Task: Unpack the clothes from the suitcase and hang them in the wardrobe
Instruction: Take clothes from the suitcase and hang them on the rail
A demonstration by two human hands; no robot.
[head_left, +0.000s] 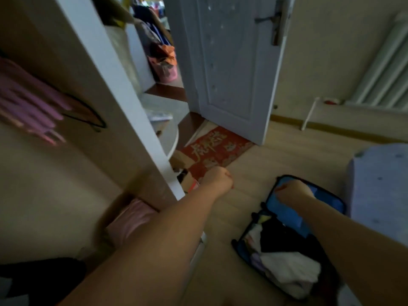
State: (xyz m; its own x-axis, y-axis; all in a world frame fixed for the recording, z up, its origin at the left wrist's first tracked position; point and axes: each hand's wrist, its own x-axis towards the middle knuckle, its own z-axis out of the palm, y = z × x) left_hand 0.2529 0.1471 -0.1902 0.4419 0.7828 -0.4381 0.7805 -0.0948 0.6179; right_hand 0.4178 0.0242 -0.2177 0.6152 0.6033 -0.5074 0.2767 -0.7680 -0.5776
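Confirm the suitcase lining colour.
Blue, with a black rim, on the open suitcase. The head view is the only one and shows it clearly.

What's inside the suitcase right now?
The open suitcase holds a white garment, a black garment and something pale lilac at the left edge; blue lining shows in the lid. The right arm covers part, and whatever lies under the pile is hidden.

The suitcase [326,208] is blue inside with a black rim, its clothes [289,270] white and black, the mat [216,151] red with gold characters, the door [231,74] white, the floor [276,155] pale wood, the cover [382,191] lilac with dark dots.
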